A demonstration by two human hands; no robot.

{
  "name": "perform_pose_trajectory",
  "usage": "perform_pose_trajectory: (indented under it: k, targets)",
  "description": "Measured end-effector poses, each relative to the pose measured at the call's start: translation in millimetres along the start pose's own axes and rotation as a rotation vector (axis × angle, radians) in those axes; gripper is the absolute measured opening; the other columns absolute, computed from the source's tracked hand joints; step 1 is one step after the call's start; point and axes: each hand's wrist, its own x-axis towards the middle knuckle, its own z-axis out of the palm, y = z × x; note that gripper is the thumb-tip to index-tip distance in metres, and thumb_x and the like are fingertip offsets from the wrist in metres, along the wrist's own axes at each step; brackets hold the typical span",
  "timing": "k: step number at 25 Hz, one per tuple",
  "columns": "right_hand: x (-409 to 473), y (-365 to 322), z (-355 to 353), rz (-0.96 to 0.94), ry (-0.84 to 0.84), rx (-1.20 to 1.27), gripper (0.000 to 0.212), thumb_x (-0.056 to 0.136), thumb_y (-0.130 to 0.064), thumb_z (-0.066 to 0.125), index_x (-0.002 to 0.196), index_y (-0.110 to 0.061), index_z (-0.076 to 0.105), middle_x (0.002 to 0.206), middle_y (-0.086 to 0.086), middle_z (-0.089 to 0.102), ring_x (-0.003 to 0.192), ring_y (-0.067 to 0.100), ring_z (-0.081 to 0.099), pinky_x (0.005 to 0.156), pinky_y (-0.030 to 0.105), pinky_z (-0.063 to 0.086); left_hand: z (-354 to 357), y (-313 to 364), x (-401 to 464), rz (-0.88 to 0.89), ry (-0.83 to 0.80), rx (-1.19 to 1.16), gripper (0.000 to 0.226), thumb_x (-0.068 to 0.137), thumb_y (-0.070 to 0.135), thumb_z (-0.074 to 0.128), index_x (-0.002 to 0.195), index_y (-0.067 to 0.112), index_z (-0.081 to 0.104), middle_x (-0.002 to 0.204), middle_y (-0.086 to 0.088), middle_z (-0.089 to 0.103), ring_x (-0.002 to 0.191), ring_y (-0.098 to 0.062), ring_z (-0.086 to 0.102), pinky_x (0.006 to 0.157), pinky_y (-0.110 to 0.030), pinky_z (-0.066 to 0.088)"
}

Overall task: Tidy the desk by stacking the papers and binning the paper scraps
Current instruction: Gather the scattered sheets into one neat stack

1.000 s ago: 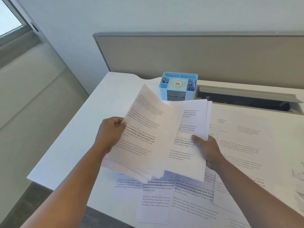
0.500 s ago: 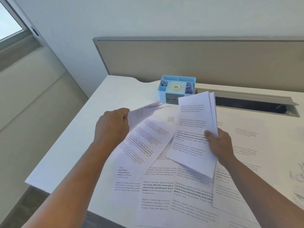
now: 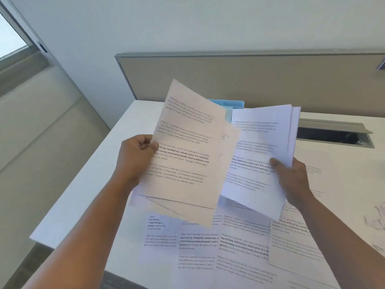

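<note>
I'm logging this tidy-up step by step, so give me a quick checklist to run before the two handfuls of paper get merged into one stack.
1. Left hand has a grip on its sheets: ok.
2. Right hand has a grip on its bundle: ok.
3. Both handfuls lifted off the desk: ok.
4. Edges squared: not ok, the left sheets fan out at the bottom.
5. Loose pages all gathered: not ok, several lie on the desk.
6. Scraps binned: not ok; no bin in view.

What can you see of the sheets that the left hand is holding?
The sheets in the left hand are white printed paper, several layered, their lower corners fanned unevenly. The top one carries paragraphs of small text with some bold lines. The left hand pinches their left edge, thumb on top. They are lifted above the desk, tilted, overlapping the right-hand bundle and hiding most of the blue desk organizer.
</note>
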Motion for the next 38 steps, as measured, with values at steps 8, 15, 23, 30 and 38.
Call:
perform_pose_trajectory:
  k: [8, 15, 23, 30, 38]
  targets:
    - [-36.8, 23.8, 19.4, 0.352, -0.177, 0.257, 0.029, 0.095, -0.036, 0.066, 0.113, -0.013, 0.072, 0.104, 0.012, 0.079, 0.092, 0.033, 0.077, 0.075, 0.046, 0.062, 43.8, -58.1, -8.3, -0.283, -0.267, -0.158, 0.038, 0.098, -0.01, 0.055, 0.127, 0.012, 0.066, 0.107, -0.013, 0.078, 0.096, -0.033, 0.076, 0.088, -0.052, 0.06]
    - [-51.9, 31.7, 29.6, 0.32, -0.312, 0.177, 0.075, 0.066, -0.07, 0.081, 0.124, -0.023, 0.069, 0.119, -0.001, 0.076, 0.116, 0.026, 0.069, 0.108, 0.053, 0.048, 64.4, -77.4, -17.8, -0.374, -0.426, -0.25, 0.038, 0.102, 0.0, 0.054, 0.134, 0.021, 0.06, 0.124, -0.009, 0.073, 0.108, -0.033, 0.073, 0.095, -0.057, 0.057]
    - [-59.3, 27.3, 35.8, 0.35, -0.394, 0.187, 0.029, 0.095, -0.017, 0.069, 0.123, -0.009, 0.068, 0.114, 0.012, 0.077, 0.103, 0.031, 0.075, 0.085, 0.048, 0.062, 79.7, -84.7, -37.1, -0.395, -0.461, -0.276, 0.032, 0.102, 0.0, 0.057, 0.13, 0.014, 0.059, 0.121, -0.01, 0.074, 0.108, -0.031, 0.073, 0.094, -0.054, 0.058]
    - [-52.3, 4.3, 28.0, 0.09, -0.423, 0.014, 0.022, 0.095, -0.01, 0.07, 0.114, -0.02, 0.074, 0.113, -0.001, 0.078, 0.107, 0.017, 0.073, 0.096, 0.037, 0.056, 87.4, -76.0, -40.6, -0.095, -0.314, -0.281, 0.035, 0.102, -0.005, 0.053, 0.124, 0.021, 0.06, 0.123, 0.002, 0.074, 0.118, -0.02, 0.068, 0.104, -0.046, 0.053]
    - [-62.4, 5.5, 28.8, -0.049, -0.411, 0.09, 0.019, 0.083, -0.017, 0.072, 0.102, -0.016, 0.078, 0.107, 0.007, 0.077, 0.103, 0.024, 0.072, 0.091, 0.039, 0.056, 89.4, -60.6, -52.8, 0.049, -0.274, -0.439, 0.039, 0.088, 0.007, 0.049, 0.124, 0.018, 0.061, 0.116, -0.007, 0.072, 0.107, -0.024, 0.067, 0.084, -0.036, 0.056]
